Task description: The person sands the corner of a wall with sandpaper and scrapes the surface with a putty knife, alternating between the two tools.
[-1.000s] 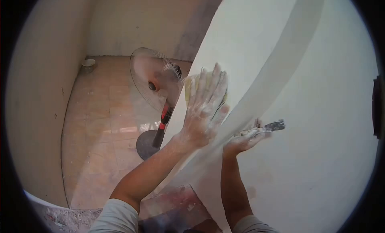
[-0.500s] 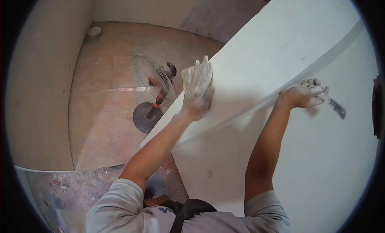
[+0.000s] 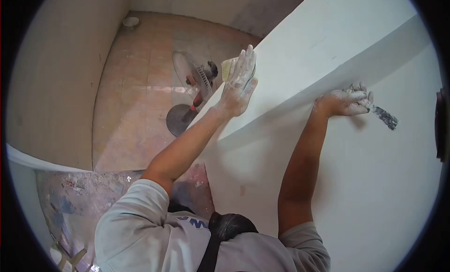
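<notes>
White dust coats my left hand [image 3: 240,84], which lies with its fingers stretched along the edge of a white wall ledge [image 3: 300,61]. Under that palm is a yellowish sanding pad [image 3: 228,69], its left part showing past the fingers. My right hand [image 3: 349,102], also dusty, is wrapped round the handle of a putty knife [image 3: 386,118] beside the white wall surface [image 3: 375,169]. The blade, dark and smeared, points to the lower right.
A pedestal fan [image 3: 199,80] stands on the tiled floor [image 3: 136,94] beyond the ledge. Farther back is a white bowl [image 3: 131,22] by the wall. A dark object [image 3: 440,124] is at the right edge. Debris lies at lower left.
The view has shifted. My left hand has moved up along the ledge edge with the pad, and more of the pad shows. My right hand still holds the putty knife, its blade now clearer.
</notes>
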A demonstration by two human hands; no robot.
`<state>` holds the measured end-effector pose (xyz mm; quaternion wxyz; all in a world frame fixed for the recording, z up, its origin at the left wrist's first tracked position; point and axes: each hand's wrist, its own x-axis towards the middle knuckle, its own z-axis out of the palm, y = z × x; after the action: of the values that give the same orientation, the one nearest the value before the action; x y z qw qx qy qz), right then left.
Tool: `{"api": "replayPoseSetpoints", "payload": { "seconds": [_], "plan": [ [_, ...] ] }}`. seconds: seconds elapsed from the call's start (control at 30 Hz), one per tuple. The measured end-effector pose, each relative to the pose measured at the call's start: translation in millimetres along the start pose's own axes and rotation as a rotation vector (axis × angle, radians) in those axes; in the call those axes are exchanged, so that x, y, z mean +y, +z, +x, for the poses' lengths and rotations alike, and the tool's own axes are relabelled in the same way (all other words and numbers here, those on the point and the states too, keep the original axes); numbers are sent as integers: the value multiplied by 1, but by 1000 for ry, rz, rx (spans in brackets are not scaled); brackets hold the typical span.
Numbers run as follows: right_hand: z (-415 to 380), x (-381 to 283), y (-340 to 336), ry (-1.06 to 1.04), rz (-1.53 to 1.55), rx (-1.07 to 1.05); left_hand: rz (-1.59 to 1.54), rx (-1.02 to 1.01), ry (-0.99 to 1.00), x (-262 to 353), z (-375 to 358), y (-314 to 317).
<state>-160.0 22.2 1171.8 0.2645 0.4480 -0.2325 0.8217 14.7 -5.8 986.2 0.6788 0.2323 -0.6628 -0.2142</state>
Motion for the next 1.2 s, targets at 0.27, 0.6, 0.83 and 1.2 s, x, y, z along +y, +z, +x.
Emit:
{"api": "replayPoseSetpoints", "payload": {
  "seconds": [0.27, 0.6, 0.83, 1.2],
  "plan": [
    [1, 2, 0, -30, -22, 4, 65, -26, -250, -51, -155, 9],
    [0, 3, 5, -3, -32, 30, -46, -10, 34, -30, -32, -2],
    [-5, -7, 10, 66, -59, 51, 10, 44, 9, -43, -29, -6],
    [-40, -20, -8, 131, -221, 55, 115, -155, 24, -47, -71, -19]
  ]
}}
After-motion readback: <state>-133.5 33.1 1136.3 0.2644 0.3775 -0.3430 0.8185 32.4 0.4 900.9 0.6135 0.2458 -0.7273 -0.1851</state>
